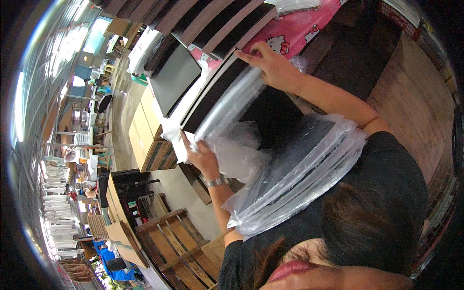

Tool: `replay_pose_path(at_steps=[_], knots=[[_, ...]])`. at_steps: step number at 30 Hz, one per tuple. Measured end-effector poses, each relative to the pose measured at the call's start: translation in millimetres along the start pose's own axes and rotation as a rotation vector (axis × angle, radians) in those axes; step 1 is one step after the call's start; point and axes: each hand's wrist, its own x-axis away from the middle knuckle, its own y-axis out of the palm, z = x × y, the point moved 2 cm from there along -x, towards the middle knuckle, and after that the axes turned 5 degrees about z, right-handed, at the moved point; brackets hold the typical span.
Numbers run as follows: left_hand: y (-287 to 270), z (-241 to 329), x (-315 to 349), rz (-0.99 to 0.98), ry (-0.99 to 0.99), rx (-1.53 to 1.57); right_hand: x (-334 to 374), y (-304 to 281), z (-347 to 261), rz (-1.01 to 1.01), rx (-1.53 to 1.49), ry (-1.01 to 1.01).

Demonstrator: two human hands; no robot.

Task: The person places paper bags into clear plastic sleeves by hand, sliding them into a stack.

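In front of me lies a flat black panel (220, 94) with a pale edge strip. Clear plastic film (232, 108), probably a bag, stretches along its near side. My left hand (203, 158), with a bracelet at the wrist, is closed on the crumpled film at the panel's left end. At the far right end my right hand (278, 70) has its thumb and index finger closed at the panel's corner, the film just beneath the palm. A thick layer of clear plastic bags (302, 181) rests against my front, between my arms.
Dark slatted panels (212, 21) are stacked beyond the hands, beside pink printed cloth (270, 36). A grey panel (174, 79) lies to the left, above cardboard boxes (145, 128). A wooden pallet (181, 251) stands lower left. Workbenches and hanging white pieces fill the far left.
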Motion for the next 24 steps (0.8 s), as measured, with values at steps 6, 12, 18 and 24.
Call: replay_pose_path(at_steps=[6,12,18,24], knots=[[-52.4,17.2,48.0,0.054,0.311,-0.078,13.3,-63.5,-24.7,-0.145,-0.373,0.052],[-101.4,22.9,34.4,-0.553,-0.045,-0.079,21.9,-78.3,1.1,-0.738,-0.953,0.645],[-26.0,-89.5,75.5,-0.819,-0.847,0.104,142.2,-16.8,89.9,-0.810,-1.112,1.224],[-8.3,-190.3,124.8,-0.466,-1.136,0.142,193.2,17.3,129.7,-1.171,-0.301,0.716]])
